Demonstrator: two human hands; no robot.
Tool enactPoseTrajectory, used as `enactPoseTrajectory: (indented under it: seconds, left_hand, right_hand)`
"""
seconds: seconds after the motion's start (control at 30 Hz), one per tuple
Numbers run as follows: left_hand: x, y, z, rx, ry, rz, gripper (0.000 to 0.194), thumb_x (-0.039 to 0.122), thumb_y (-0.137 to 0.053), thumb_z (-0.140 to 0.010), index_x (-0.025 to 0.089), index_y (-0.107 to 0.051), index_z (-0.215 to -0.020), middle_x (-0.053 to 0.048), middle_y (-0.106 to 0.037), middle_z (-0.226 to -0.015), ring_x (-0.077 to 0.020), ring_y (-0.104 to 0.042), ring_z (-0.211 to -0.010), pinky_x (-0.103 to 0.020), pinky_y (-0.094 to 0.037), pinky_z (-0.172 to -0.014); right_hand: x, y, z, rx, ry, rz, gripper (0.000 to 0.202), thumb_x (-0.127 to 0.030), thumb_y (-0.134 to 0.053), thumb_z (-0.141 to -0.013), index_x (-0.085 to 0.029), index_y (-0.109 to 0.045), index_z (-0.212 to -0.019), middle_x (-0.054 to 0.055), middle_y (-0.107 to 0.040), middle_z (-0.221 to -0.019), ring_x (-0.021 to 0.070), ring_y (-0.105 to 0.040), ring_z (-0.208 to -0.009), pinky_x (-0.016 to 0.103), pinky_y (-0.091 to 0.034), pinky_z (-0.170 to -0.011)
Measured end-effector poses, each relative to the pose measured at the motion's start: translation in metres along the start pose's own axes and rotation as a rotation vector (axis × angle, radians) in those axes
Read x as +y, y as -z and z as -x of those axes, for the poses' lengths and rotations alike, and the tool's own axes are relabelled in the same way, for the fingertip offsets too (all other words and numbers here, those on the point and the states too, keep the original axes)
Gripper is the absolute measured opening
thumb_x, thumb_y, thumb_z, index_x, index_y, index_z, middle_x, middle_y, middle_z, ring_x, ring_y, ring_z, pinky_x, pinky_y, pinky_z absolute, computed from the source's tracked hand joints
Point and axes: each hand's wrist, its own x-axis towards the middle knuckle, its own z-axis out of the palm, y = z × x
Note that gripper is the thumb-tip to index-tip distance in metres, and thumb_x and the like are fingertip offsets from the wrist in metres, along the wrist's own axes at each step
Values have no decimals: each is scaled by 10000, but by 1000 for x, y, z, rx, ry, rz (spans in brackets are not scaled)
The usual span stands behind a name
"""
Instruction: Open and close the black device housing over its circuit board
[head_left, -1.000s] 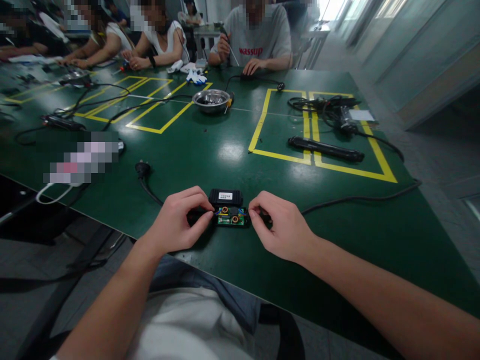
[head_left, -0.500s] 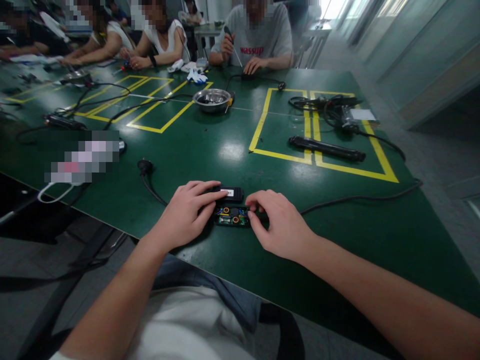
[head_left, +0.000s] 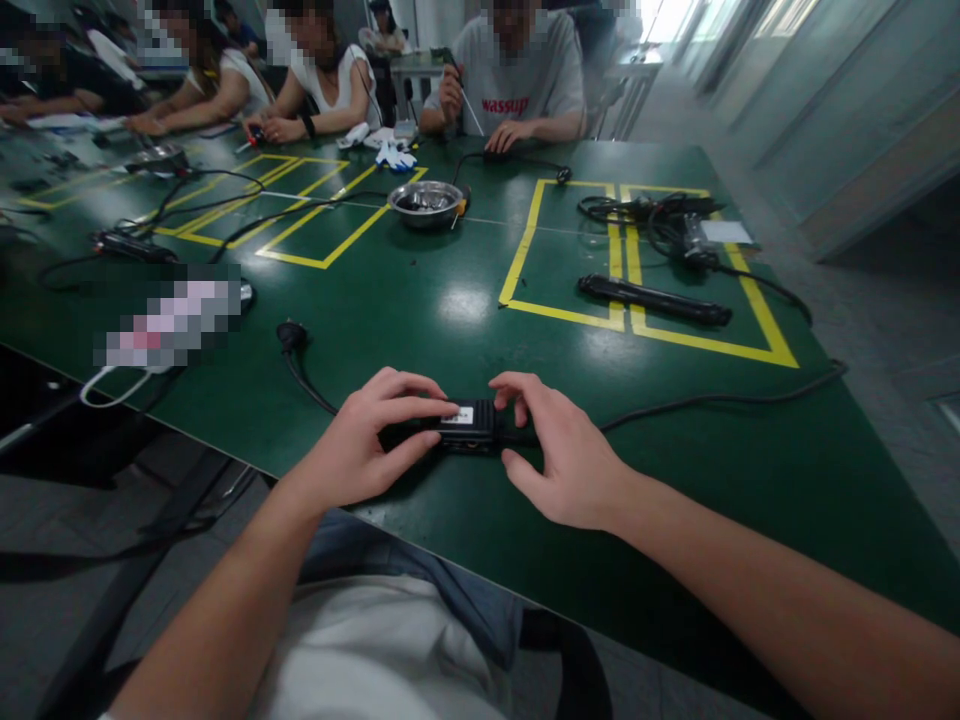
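A black plastic cover with a white label lies over the lower half of a small electronics case on the green table. A slim gap shows along the near side, with a bit of the circuit parts inside. My left hand grips the cover at its left end, fingers on top and thumb at the near edge. Just right of the case, my right hand is open, thumb and fingers apart around the spot where a black cable enters. Another cord with a plug runs out to the left.
Beyond the hands stand a metal bowl and a long black wrapped bundle. Coiled black cables lie at the right inside yellow tape. A blurred pinkish item is at the left. Across the table a person holds a screwdriver.
My left hand has brought the cover toward me and down over the circuit board, which was bare before. My right hand has let go of the case's right end and its fingers have spread.
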Motion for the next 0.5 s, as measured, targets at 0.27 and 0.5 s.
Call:
enactPoseTrajectory:
  seconds: [0.27, 0.5]
  left_hand:
    - [-3, 1, -2, -123, -51, -5, 253, 278, -736, -1043, 304, -831, -1276, -69, -782, -1246, -245, -684, -1120, -404, -556, -1015]
    - [-1, -2, -1, -22, 71, 41, 265, 285, -708, -1045, 242, -753, -1303, -70, -797, -1201, -234, -710, -1055, -364, -572, -931]
  right_hand:
    - [-4, -2, -3, -6, 9, 113, 330, -305, -712, -884, -222, -579, -1175, 99, -709, -1091, 288, -670, -960, 444, -505, -850]
    - [-5, -3, -3, 20, -18, 102, 497, -293, -721, -875, -229, -520, -1325, 96, -713, -1122, 291, -677, -962, 438, -502, -836]
